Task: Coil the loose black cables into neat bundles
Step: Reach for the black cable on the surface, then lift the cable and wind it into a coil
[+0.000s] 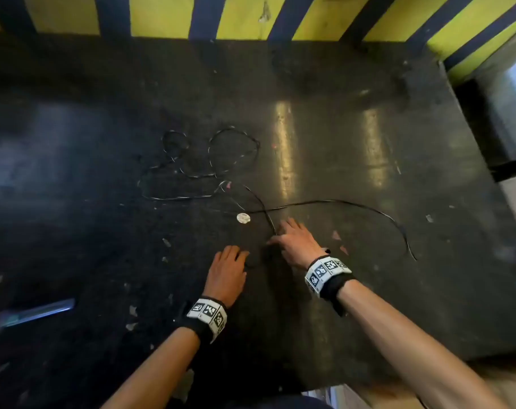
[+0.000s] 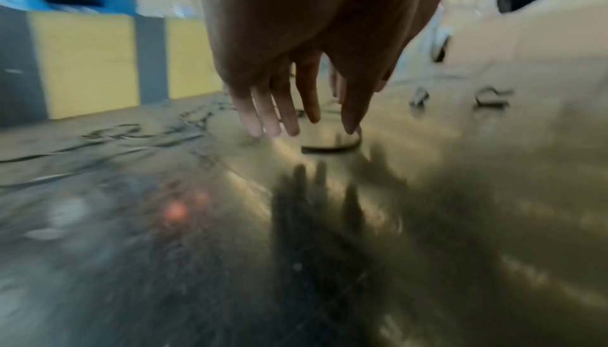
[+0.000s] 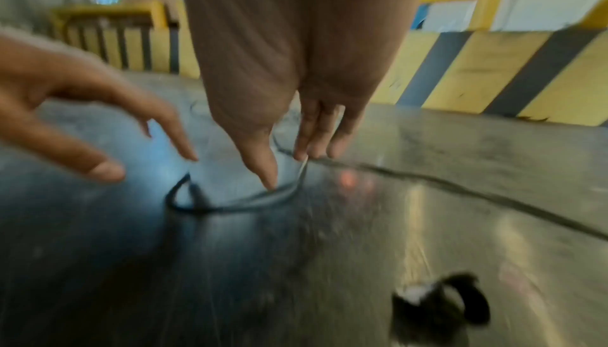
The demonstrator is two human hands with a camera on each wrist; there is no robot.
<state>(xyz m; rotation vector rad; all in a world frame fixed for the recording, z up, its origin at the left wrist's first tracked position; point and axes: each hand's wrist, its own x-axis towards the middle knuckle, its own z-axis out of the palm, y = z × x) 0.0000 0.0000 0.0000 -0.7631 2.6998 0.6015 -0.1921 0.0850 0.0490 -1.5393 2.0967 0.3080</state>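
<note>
The right hand has its fingers straight and pointed down; the thumb tip and the fingertips press on a thin black cable lying on the dark worktop, nothing curled round it. Just to its left, the left hand hovers with fingers spread and relaxed, its thumb tip at the cable's small near loop; whether it touches cannot be told through the blur.

From that loop the cable runs far and left, past a small white disc, into loose curls, and a second strand sweeps out to the right edge.

To start the coil well, I would judge it best to pinch the near loop with one hand as the anchor and draw the slack in with the other, laying each turn the same size over the first. Pulling slowly should keep the far curls from knotting as they unwind; the crossing near the disc looks the likeliest snag.
</note>
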